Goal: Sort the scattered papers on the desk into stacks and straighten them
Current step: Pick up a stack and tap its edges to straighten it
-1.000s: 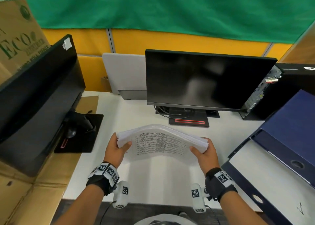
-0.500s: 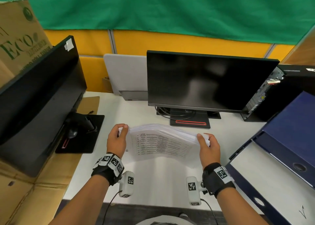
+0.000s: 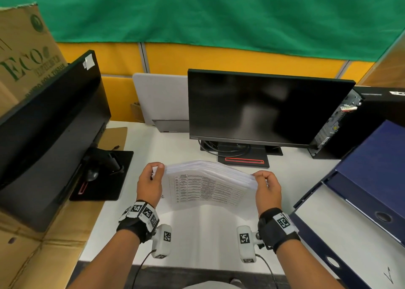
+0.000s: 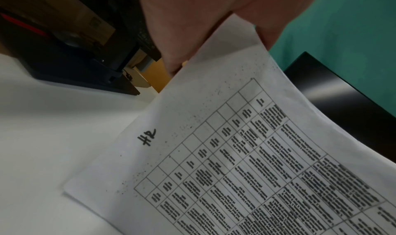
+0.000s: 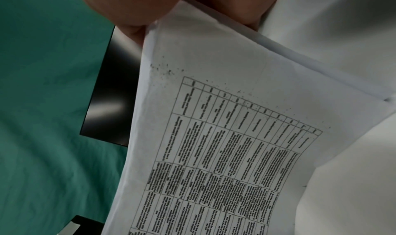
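Observation:
A stack of white printed papers stands nearly upright on its long edge on the white desk, its front sheet showing a printed table. My left hand grips the stack's left end with curled fingers. My right hand grips the right end the same way. In the left wrist view the front sheet carries a handwritten mark beside the table, and my fingers pinch its top corner. In the right wrist view my thumb and fingers clamp the paper stack at its top.
A black monitor stands right behind the papers, its stand close to them. Another monitor and cardboard boxes fill the left side. An open dark blue file box sits at the right, next to a computer tower.
The stack has been tipped up from a tilted, arched hold towards upright on its edge. Both hands shifted from under the ends to gripping the upper corners and moved slightly forward.

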Demonstrator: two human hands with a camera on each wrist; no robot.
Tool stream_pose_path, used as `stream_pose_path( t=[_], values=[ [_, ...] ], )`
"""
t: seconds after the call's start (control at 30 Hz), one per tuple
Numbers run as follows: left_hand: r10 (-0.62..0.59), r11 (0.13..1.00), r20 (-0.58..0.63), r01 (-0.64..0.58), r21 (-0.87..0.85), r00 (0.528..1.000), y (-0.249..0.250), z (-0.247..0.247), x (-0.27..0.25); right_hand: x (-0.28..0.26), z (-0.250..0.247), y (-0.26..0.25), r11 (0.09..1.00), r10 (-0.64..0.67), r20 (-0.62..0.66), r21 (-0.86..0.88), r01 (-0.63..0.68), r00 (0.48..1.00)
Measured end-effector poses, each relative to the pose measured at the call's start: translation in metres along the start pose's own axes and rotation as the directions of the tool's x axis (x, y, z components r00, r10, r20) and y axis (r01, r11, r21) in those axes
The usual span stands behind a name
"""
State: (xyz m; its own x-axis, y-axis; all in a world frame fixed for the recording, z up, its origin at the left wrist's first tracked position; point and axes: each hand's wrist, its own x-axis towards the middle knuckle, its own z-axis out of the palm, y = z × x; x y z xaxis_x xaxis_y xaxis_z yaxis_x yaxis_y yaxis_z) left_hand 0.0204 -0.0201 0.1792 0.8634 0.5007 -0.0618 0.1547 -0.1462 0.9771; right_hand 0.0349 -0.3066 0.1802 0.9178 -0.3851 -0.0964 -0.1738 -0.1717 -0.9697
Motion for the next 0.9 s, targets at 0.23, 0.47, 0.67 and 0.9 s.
stream_pose_path(
  t=[0.23, 0.47, 0.67, 0.9],
  values=[
    [0.007, 1.0, 0.021, -0.007, -0.007, 1.0, 0.011, 0.001, -0.008, -0.01, -0.003, -0.01, 0.999, -0.044, 0.028, -0.006, 0.044, 0.999],
    [0.019, 1.0, 0.048, -0.019, -0.008, 0.999, 0.007, -0.001, -0.005, -0.011, -0.004, -0.01, 0.999, -0.025, 0.048, -0.019, 0.026, 0.999],
    [-0.006, 1.0, 0.093, 0.008, -0.017, 0.996, -0.001, -0.006, -0.001, -0.01, -0.004, -0.01, 0.998, -0.036, 0.053, -0.042, 0.038, 0.998],
    [0.076, 0.938, 0.205, -0.139, 0.318, 0.976, 0.003, -0.018, -0.002, -0.014, -0.003, -0.033, 0.928, -0.228, 0.031, -0.294, 0.227, 0.973]
  ],
)
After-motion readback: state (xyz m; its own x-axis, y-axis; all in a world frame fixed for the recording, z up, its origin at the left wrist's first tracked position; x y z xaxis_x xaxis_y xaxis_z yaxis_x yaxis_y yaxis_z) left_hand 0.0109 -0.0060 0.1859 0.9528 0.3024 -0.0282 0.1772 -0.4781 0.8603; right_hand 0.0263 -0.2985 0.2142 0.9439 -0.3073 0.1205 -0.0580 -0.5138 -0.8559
